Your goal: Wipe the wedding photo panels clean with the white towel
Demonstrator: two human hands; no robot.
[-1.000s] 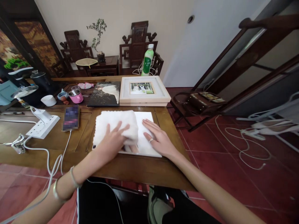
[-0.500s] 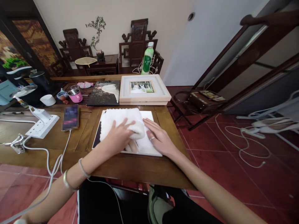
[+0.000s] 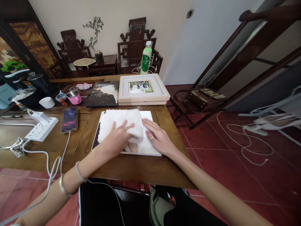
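Note:
A white towel (image 3: 119, 122) lies on a flat white photo panel (image 3: 148, 147) at the near edge of the wooden table (image 3: 131, 171). My left hand (image 3: 115, 139) presses flat on the towel with fingers spread. Beside it my right hand (image 3: 157, 138), wearing a ring, rests flat on the panel's right part, fingers stretched out and touching the towel's edge. Part of the panel's picture shows below the towel.
Behind the panel sit a white framed photo (image 3: 142, 91) and a dark photo print (image 3: 103, 94). A phone (image 3: 70, 119), a white power strip (image 3: 41, 125) with cables, a pink cup (image 3: 74, 97) and a white bowl (image 3: 47, 102) lie left. A green bottle (image 3: 146, 59) stands behind; cables cross the red floor.
My left hand has slid the towel rightward across the panel, uncovering the panel's dark left edge. My right hand has stayed put on the panel.

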